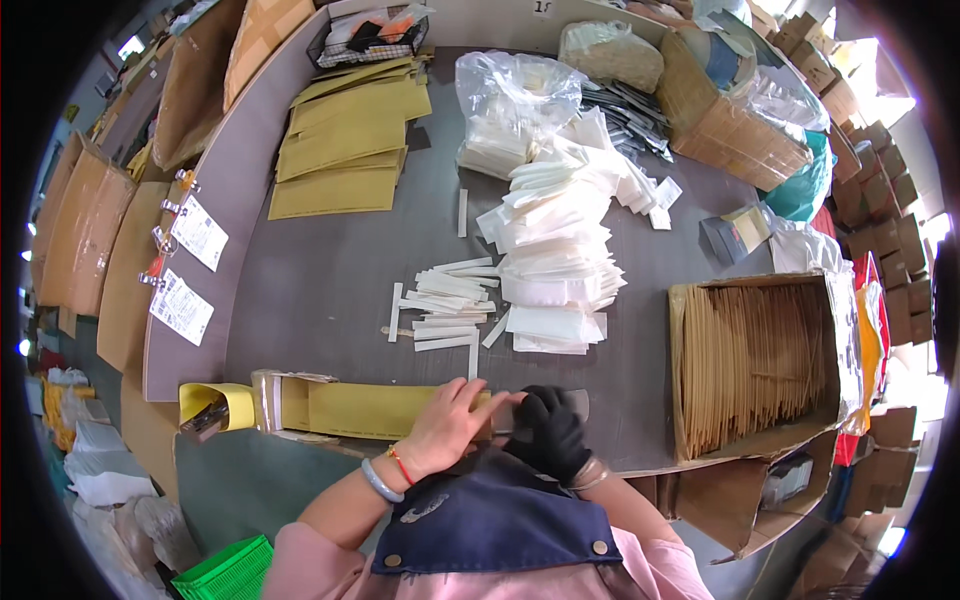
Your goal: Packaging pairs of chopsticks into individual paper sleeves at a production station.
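- In the head view, my bare left hand (452, 425) rests on the right end of a yellow envelope (365, 412) at the near edge of the table (300, 290); its fingers are bent, but I cannot tell whether they pinch it.
- My right hand (548, 432), in a black glove, is just beside it, curled and blurred; what it grasps, if anything, I cannot tell.
- The envelope's long axis runs left to right along that edge, reaching out leftward from my hands, so my left hand is the nearer.
- One white strip (473, 352) points away from me, its near end at my left fingertips.
- Beyond are loose strips (445, 292) and, farther right, white packets (555, 262).
- More envelopes (345, 150) lie far left; a carton (678, 400) of brown sheets stands right.
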Demonstrator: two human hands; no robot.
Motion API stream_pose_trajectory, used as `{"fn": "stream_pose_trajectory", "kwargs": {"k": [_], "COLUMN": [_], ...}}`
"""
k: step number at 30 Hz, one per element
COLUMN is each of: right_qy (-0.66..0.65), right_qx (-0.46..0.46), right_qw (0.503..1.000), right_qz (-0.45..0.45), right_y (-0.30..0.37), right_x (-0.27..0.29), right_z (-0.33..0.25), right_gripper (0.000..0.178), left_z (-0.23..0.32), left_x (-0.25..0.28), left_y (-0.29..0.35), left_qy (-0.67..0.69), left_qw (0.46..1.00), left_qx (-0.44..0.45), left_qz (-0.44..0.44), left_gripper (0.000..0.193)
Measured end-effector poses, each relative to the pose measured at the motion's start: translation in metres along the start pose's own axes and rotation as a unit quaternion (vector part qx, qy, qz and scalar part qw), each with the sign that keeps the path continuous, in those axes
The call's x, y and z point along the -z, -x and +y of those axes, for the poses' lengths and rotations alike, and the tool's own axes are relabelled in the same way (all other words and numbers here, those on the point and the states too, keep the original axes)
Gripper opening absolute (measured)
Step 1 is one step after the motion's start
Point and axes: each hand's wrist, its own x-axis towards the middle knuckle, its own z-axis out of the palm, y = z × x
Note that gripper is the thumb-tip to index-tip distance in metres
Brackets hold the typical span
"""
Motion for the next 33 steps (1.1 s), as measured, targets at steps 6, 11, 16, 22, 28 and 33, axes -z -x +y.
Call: {"fn": "stream_pose_trajectory", "kwargs": {"k": [6, 11, 16, 22, 28, 33], "right_qy": [0.106, 0.13, 0.161, 0.164, 0.154, 0.019], "right_qx": [0.02, -0.077, -0.04, -0.031, -0.021, 0.041], "right_qw": [0.992, 0.988, 0.984, 0.982, 0.983, 0.991], "right_qz": [-0.059, 0.021, -0.056, -0.09, -0.101, -0.124], "right_y": [-0.002, 0.007, 0.001, 0.004, 0.005, -0.005], "right_x": [0.049, 0.076, 0.069, 0.069, 0.063, 0.006], "right_z": [0.001, 0.015, -0.003, -0.003, 0.003, 0.003], "right_gripper": [0.064, 0.062, 0.062, 0.064, 0.064, 0.065], "left_z": [-0.009, -0.085, -0.03, -0.034, -0.034, -0.037], "left_x": [0.066, 0.105, -0.003, -0.025, -0.026, -0.027], "left_y": [-0.015, -0.001, 0.04, 0.044, 0.049, 0.049], "left_qy": [-0.031, -0.182, -0.033, 0.048, 0.054, 0.055], "left_qw": [0.989, 0.979, 0.962, 0.938, 0.937, 0.945], "left_qx": [-0.049, 0.036, 0.241, 0.296, 0.313, 0.299], "left_qz": [-0.139, 0.089, 0.121, 0.174, 0.143, 0.124], "left_gripper": [0.029, 0.037, 0.081, 0.1, 0.107, 0.115]}}
